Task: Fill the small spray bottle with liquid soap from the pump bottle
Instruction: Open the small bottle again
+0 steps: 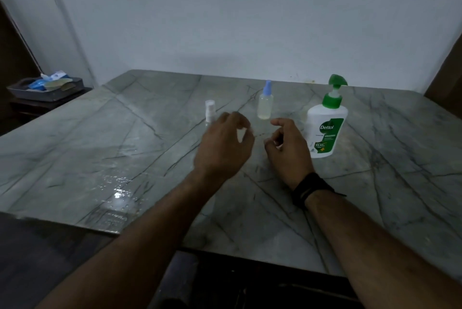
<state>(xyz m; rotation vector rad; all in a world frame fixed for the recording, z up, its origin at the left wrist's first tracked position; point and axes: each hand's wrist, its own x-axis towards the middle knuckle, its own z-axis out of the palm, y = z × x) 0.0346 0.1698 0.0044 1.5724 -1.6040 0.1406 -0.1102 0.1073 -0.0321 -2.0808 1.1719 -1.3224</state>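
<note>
I see both hands, left (pixel 223 143) and right (pixel 287 151), loosely curled and empty mid-table, before a clear spray bottle (pixel 209 111), a blue-capped bottle (pixel 265 105) holding pale liquid, and a white pump bottle (pixel 325 128).

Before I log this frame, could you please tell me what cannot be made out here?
1. Small spray bottle, head view: its lower body is hidden behind the left hand, so its fill level is unknown.
2. Pump bottle: the small label print is too small to read.
3. Tray at far left: contents too dim and small to identify.
4. Right hand: palm faces away; fingertips partly hidden.
</note>
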